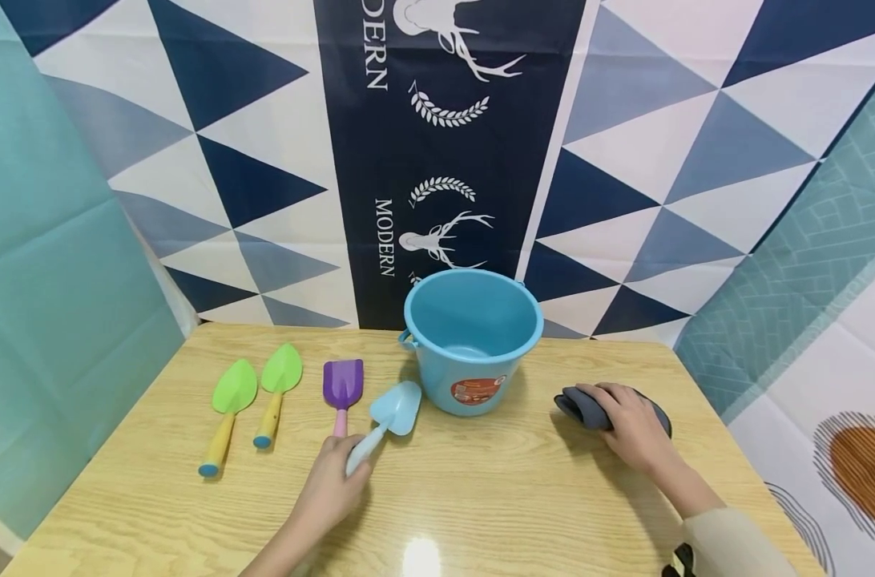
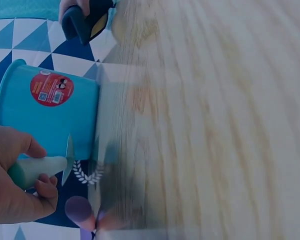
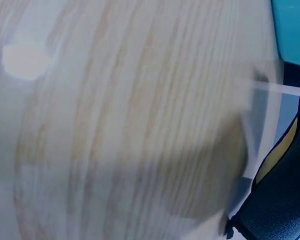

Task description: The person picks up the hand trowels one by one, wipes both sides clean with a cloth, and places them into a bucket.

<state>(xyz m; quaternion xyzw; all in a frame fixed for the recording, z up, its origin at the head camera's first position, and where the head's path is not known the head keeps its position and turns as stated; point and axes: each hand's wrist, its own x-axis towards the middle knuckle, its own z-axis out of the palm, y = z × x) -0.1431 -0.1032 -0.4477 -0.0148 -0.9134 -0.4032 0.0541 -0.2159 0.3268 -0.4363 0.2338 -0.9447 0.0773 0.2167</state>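
Note:
My left hand [image 1: 333, 479] grips the handle of a light blue toy shovel [image 1: 397, 407], its blade near the foot of a blue bucket [image 1: 473, 383]. In the left wrist view, the thumb and fingers curl round the pale handle [image 2: 42, 165]. Just beyond that hand lies a purple toy shovel [image 1: 344, 383] with a pink handle, partly hidden by the hand. At the right, my right hand [image 1: 632, 429] holds a folded dark grey, soft-looking piece [image 1: 587, 407] above the table. Its edge [image 3: 282, 150] shows a yellowish strip in the right wrist view; its exact kind is unclear.
Two green toy shovels [image 1: 235, 386] with yellow handles lie on the left of the wooden table [image 1: 495, 497]. The bucket stands upright at the back middle, near a patterned curtain [image 1: 437, 144]. Teal cloth [image 1: 55, 264] hangs along the left side.

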